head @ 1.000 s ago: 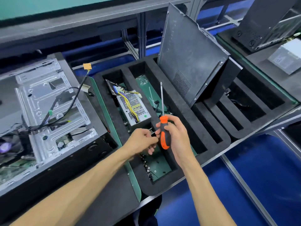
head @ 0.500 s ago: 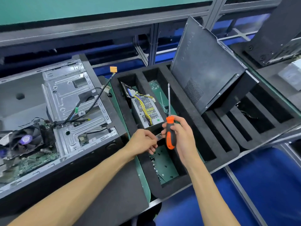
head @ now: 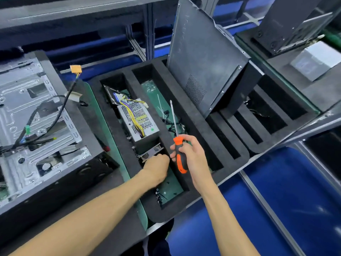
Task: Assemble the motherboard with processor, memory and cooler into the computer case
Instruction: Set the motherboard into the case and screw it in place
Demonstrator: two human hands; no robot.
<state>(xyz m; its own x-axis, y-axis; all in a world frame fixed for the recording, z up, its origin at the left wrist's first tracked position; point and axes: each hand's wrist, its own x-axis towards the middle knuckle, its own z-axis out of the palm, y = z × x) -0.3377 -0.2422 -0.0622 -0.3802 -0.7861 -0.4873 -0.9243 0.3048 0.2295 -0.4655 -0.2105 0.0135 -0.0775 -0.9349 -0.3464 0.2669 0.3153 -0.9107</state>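
While your right hand [head: 191, 156] stays clamped on the screwdriver [head: 180, 156], your left hand [head: 156, 169] digs among screws; whether it pinches one, unclear—they're tiny, slippery.

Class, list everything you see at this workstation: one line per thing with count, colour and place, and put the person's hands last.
computer case: one, black and silver, left, lying open
foam tray: one, black, centre, slotted
power supply: one, silver with yellow wires, in the tray's left slot
side panel: one, grey, leaning upright at the tray's back
screwdriver: one, orange and black handle, shaft pointing up
second case: one, black, top right
left hand: one, reaching into the left slot, fingers hidden
right hand: one, grips the screwdriver
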